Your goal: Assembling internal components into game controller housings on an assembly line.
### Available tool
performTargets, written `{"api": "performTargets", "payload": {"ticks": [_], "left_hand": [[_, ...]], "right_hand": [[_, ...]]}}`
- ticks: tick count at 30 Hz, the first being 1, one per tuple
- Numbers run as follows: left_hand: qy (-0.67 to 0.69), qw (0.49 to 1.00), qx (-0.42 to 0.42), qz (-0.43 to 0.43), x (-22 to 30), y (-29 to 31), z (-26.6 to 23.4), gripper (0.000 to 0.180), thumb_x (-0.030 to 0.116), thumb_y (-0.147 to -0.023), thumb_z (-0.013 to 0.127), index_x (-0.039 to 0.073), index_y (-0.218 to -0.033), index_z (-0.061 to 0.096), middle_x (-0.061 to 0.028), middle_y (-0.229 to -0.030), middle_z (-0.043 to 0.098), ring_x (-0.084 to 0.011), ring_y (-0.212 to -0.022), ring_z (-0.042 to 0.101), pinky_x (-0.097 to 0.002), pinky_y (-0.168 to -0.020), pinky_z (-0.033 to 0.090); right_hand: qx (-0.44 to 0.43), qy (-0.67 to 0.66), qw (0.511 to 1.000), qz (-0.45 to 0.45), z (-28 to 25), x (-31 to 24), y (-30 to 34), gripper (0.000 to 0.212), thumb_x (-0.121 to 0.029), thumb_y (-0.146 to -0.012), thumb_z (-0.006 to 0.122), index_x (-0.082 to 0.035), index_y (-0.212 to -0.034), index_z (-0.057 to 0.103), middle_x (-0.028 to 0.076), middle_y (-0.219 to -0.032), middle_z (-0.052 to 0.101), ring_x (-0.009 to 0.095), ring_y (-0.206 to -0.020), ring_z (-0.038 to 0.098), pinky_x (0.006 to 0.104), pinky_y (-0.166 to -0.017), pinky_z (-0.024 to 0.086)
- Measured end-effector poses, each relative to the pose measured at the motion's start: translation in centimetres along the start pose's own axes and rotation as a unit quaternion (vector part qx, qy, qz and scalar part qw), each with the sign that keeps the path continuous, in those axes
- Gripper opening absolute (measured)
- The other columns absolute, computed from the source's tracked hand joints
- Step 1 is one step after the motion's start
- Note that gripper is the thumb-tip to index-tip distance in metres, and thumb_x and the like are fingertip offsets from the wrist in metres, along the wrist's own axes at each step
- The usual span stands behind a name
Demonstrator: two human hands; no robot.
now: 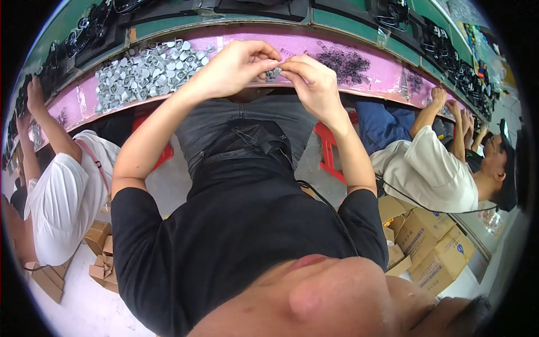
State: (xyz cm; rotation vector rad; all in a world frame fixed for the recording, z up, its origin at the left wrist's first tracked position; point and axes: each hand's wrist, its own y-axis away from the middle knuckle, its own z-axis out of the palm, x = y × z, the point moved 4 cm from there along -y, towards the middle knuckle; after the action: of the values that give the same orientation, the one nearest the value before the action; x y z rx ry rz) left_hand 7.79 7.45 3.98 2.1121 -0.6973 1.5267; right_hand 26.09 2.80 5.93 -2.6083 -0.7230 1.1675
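Note:
My left hand (238,66) and my right hand (315,84) meet above the pink work surface (224,40), fingertips almost touching. Each is closed in a pinch of thumb and fingers; whatever lies between the tips is too small and covered to name. Just below the fingertips are a few small grey pieces (273,74), partly hidden by the hands. To the left of my left hand spreads a heap of small grey plastic caps (151,73). On the right, beyond my right hand, lies a pile of small black parts that look like coil springs (345,64).
A green ledge (196,35) with black cabled parts (398,16) runs along the far side. Co-workers sit at both sides, one in a white shirt (67,191), another in a pale shirt (429,168). Cardboard boxes (426,236) and red stools (328,149) stand on the floor.

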Motion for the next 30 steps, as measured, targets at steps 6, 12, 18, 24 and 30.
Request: {"api": "performTargets", "payload": {"ticks": [6, 12, 18, 24, 30], "left_hand": [[0.553, 0.804, -0.089, -0.199, -5.4, 1.2, 4.7, 0.033, 0.025, -0.107, 0.064, -0.003, -0.124, 0.063, -0.0036, -0.094, 0.065, -0.0115, -0.081, 0.066, -0.034, -0.082, 0.065], [0.152, 0.979, 0.136, 0.019, -2.0, 1.5, 4.4, 0.036, 0.018, -0.1, 0.072, -0.002, -0.128, 0.064, -0.0119, -0.112, 0.072, -0.0179, -0.095, 0.074, -0.0317, -0.08, 0.063], [-0.084, 0.966, 0.235, 0.068, -0.5, 1.1, 3.8, 0.016, 0.01, -0.093, 0.077, -0.002, -0.103, 0.073, -0.0155, -0.096, 0.077, -0.0285, -0.086, 0.077, -0.0366, -0.077, 0.06], [0.185, 0.964, 0.189, -0.025, -1.0, -0.3, 5.3, 0.018, 0.008, -0.096, 0.077, -0.005, -0.107, 0.071, -0.0062, -0.098, 0.073, -0.0134, -0.089, 0.07, -0.0275, -0.079, 0.058], [0.268, 0.946, 0.153, -0.101, -2.8, -0.1, 5.2, 0.015, 0.008, -0.099, 0.074, -0.005, -0.106, 0.07, -0.0052, -0.095, 0.073, -0.0103, -0.08, 0.068, -0.0233, -0.073, 0.057]], "right_hand": [[0.044, 0.048, 0.994, -0.092, 0.0, 0.4, 1.0, 0.019, 0.008, -0.083, 0.076, 0.002, -0.101, 0.075, 0.013, -0.097, 0.073, 0.027, -0.087, 0.074, 0.0346, -0.078, 0.061], [0.028, -0.334, 0.879, 0.339, 1.7, 4.8, 3.8, 0.014, 0.001, -0.096, 0.071, 0.006, -0.109, 0.074, 0.01, -0.1, 0.076, 0.014, -0.085, 0.072, 0.028, -0.078, 0.06], [0.052, -0.323, 0.881, 0.341, 1.2, 4.0, 3.1, 0.016, -0.004, -0.097, 0.072, 0.006, -0.11, 0.075, 0.01, -0.095, 0.077, 0.013, -0.082, 0.071, 0.0275, -0.077, 0.06], [0.154, -0.33, 0.88, 0.305, 1.8, 3.6, 3.6, 0.014, 0.002, -0.095, 0.072, 0.007, -0.108, 0.075, 0.009, -0.097, 0.076, 0.012, -0.087, 0.072, 0.0273, -0.08, 0.061], [0.166, -0.213, 0.939, 0.211, 0.8, 2.3, 3.2, 0.013, 0.004, -0.092, 0.072, 0.008, -0.104, 0.075, 0.011, -0.095, 0.076, 0.015, -0.089, 0.072, 0.0301, -0.079, 0.059]]}}
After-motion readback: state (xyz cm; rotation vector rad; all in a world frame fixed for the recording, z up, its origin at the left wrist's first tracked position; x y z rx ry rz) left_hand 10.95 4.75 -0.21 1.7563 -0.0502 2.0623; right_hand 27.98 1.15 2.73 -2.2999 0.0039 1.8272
